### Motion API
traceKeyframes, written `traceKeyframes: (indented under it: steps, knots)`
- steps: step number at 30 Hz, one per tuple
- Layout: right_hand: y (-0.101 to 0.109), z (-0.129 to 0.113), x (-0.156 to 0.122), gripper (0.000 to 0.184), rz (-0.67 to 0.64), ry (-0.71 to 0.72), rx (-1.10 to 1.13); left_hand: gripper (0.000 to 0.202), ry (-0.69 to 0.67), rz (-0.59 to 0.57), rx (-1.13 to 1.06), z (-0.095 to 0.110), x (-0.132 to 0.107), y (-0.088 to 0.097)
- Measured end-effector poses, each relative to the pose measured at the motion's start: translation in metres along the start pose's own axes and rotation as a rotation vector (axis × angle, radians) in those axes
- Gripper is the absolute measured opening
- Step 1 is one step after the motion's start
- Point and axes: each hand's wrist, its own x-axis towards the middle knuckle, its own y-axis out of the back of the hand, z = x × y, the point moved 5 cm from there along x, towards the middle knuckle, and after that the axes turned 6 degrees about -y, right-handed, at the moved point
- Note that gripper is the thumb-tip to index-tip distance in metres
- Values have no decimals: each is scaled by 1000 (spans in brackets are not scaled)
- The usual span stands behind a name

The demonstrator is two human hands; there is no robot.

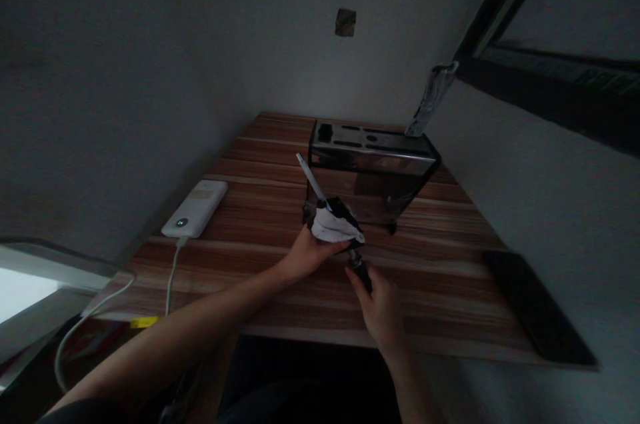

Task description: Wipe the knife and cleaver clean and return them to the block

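Head cam looked down on a wooden table with a knife block near its far end. Well right of the block lay a dark flat slab, and well left of it a white power bank on its cable. Just in front of the block, the left hand pinched a cloth around the knife, while the right hand gripped its handle.

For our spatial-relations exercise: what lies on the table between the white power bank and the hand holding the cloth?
Nothing: in the head view, only bare wooden tabletop separates the power bank from the left hand, which grips the cloth around the knife.
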Motion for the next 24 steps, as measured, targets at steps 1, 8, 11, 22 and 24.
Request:
traceKeyframes:
  steps: [1, 8, 11, 22, 24]
  knots:
    - [0, 1, 0, 32, 3, 3, 2, 36, 11, -21, 18, 0, -1, -2]
    - [-2, 5, -1, 29, -4, 4, -20, 35, 18, -124, 79, -2, -6, -11]
    - [-2, 4, -2, 29, -1, 10, -26, 32, -2, -167, 88, -2, -7, -13]
    - [1, 1, 0, 30, 3, 14, 11, 37, -32, -99, 104, -5, -9, -11]
    - [0, 0, 0, 30, 0, 17, 19, 36, -30, -93, 90, -4, -8, -11]
